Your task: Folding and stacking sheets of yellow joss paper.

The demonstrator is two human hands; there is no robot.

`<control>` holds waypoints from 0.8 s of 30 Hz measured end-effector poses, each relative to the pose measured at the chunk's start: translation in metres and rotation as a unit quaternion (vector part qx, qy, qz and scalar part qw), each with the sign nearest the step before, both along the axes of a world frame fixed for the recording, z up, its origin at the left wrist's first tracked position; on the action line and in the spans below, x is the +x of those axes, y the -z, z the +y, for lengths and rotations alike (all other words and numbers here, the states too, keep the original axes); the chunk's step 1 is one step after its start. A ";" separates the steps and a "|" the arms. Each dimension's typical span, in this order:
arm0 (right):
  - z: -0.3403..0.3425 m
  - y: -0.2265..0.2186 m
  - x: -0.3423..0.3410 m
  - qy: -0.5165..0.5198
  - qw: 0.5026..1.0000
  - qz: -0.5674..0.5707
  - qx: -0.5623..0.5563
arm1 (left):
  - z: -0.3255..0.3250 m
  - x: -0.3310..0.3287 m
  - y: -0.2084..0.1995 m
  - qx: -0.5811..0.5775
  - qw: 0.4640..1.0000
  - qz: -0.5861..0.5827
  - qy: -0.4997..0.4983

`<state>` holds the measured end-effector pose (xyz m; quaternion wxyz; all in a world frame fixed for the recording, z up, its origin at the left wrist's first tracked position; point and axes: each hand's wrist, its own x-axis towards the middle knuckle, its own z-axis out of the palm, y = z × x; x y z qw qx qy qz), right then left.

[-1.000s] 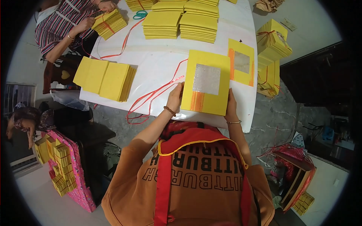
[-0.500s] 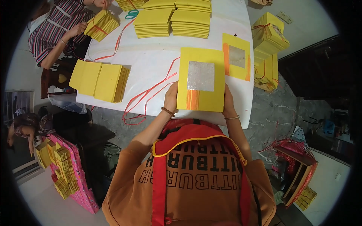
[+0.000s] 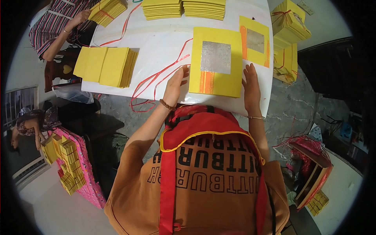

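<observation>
Yellow silver-patched paper (image 3: 216, 58) now ungripped, btwn opened L hand (image 3: 175, 87) & R hand (image 3: 252, 87).

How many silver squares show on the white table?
2: one silver square on the front yellow paper, between the left hand and right hand; another on the yellow sheet farther right. More may be hidden.

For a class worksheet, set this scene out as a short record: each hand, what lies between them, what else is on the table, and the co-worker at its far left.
Left hand: open, beside the left edge of the yellow paper; contact unclear
Right hand: open, beside its right edge
Between hands: that paper, with a silver square and orange stripe
Surface: white table
Table left: red ribbon, fanned yellow stack
Table right: another yellow sheet
Far side: yellow stacks
Co-worker: one hand at a red-tied yellow bundle
</observation>
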<state>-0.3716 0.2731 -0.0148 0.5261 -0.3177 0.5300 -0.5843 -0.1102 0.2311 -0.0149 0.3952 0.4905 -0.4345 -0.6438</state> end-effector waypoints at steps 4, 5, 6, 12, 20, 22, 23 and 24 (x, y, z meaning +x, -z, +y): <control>0.008 -0.003 0.023 0.013 0.996 0.083 -0.044 | 0.019 -0.007 -0.009 -0.095 0.992 -0.085 0.006; 0.009 -0.004 0.022 0.012 0.996 0.083 -0.044 | 0.023 -0.005 -0.005 -0.233 0.951 -0.202 0.006; 0.009 -0.006 0.018 -0.010 0.982 0.172 -0.073 | 0.021 -0.003 -0.012 -0.233 0.951 -0.202 0.004; 0.010 -0.016 0.005 -0.100 0.882 0.435 -0.153 | 0.001 0.014 -0.044 -0.518 0.760 -0.309 0.240; 0.004 -0.005 0.003 -0.096 0.944 0.291 -0.117 | -0.012 0.009 -0.046 -0.566 0.704 -0.336 0.268; 0.004 -0.004 0.003 -0.093 0.938 0.305 -0.132 | -0.015 0.007 -0.046 -0.570 0.703 -0.332 0.265; 0.005 -0.004 0.003 -0.093 0.939 0.305 -0.132 | -0.018 0.007 -0.046 -0.547 0.730 -0.312 0.267; 0.005 -0.004 0.003 -0.093 0.949 0.274 -0.126 | -0.020 0.007 -0.046 -0.522 0.755 -0.292 0.269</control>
